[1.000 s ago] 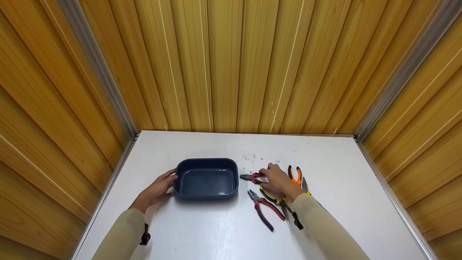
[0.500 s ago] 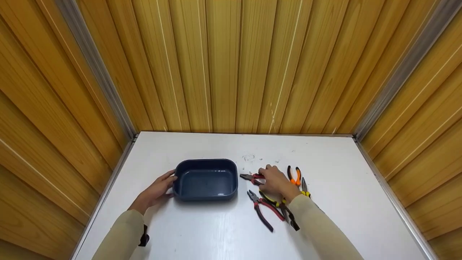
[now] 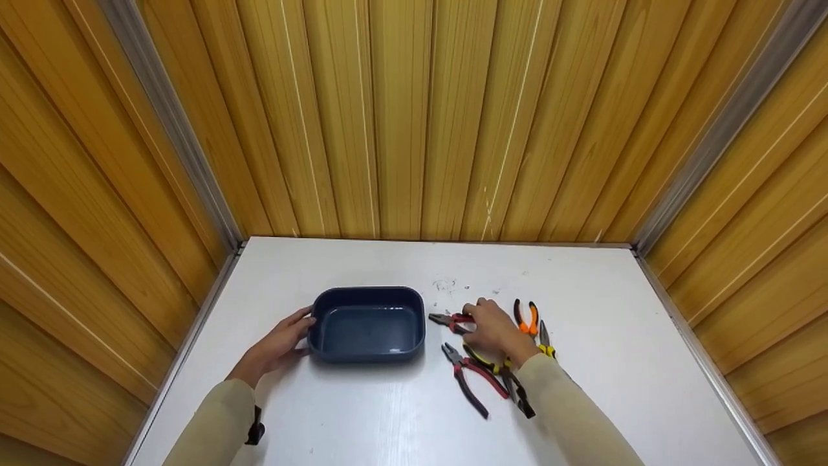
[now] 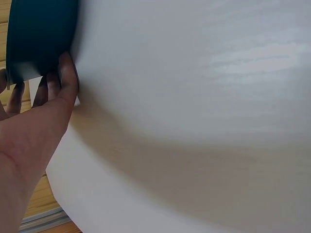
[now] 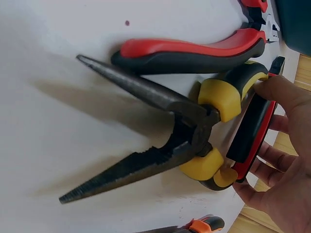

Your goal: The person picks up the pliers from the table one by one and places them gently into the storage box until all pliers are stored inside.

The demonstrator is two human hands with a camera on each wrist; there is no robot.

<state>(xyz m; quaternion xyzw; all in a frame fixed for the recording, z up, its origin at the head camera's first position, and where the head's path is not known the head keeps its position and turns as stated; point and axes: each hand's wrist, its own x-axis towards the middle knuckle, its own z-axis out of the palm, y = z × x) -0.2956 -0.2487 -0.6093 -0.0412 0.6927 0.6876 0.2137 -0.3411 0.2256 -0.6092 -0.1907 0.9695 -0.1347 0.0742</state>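
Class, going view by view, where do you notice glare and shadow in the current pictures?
Head view: pale, streaky glare on the white table in front of the blue tray; left wrist view: bright glare at upper right, a broad soft shadow lower down, and shaded fingers on the left hand; right wrist view: soft-edged shadows beside the yellow-handled pliers.

Looks like a small boxed-in work booth, kinda workshop-ish
Wood-look panels [image 3: 394, 116] rise on three sides of a white tabletop [image 3: 362, 421], with grey metal strips [image 3: 184, 123] running up the corners. Several pliers [image 3: 461, 364] lying around on top give it the bench feel, plus there are dark scuffs [image 3: 445, 285] on the surface. Honestly can't tell if it's inside a lab, shop or house.
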